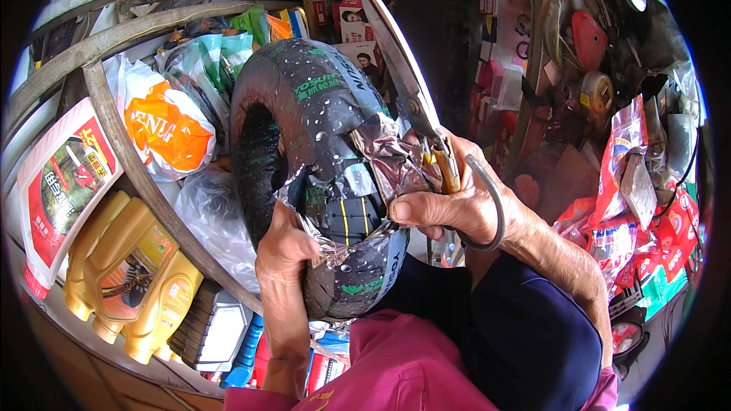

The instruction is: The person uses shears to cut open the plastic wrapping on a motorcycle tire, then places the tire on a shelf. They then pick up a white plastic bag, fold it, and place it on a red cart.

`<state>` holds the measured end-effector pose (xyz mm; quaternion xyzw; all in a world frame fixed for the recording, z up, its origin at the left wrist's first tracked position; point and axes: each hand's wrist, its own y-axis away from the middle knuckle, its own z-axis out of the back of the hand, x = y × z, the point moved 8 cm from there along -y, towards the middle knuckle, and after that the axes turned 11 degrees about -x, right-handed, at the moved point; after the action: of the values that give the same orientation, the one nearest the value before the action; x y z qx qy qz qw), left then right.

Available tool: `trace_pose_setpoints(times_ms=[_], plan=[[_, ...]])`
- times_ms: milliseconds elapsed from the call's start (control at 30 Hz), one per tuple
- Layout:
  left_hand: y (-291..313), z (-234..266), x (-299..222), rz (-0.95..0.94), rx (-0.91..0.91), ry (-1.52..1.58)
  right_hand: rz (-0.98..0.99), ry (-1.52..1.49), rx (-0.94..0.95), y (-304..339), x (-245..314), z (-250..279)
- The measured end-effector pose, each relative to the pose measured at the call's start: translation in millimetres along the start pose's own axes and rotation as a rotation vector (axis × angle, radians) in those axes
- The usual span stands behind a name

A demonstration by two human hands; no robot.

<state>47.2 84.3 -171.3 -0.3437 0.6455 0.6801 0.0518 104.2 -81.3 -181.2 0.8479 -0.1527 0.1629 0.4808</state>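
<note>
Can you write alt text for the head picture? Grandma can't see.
The left hand and right hand hold a tyre, its tread showing through torn black wrap; the right also holds scissors. Gold bottles are at left, red packets at right.

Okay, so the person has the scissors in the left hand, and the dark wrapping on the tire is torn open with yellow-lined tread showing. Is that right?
Not quite: the head view shows the scissors in the right hand, not the left. The dark wrapping is indeed torn open, with yellow-lined tread showing.
</note>
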Motion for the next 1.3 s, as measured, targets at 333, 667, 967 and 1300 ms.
trace_pose_setpoints(times_ms=[333, 667, 967, 1300], plan=[[-1.6, -7.4, 0.4, 0.084, -0.069, -0.011, -0.01, 0.057, -0.063, 0.4, 6.3, 2.7], [-2.1, -14.8, 11.1, 0.168, -0.033, 0.093, 0.313, 0.426, -0.294, -0.8, 29.5, 12.9], [4.5, 0.5, 11.1, 0.148, -0.107, 0.06, 0.027, 0.314, -0.132, -3.3, 25.7, -1.2], [10.8, 4.8, 9.7, 0.102, -0.199, 0.088, -0.127, 0.161, -0.009, 10.9, 12.0, -14.0]])
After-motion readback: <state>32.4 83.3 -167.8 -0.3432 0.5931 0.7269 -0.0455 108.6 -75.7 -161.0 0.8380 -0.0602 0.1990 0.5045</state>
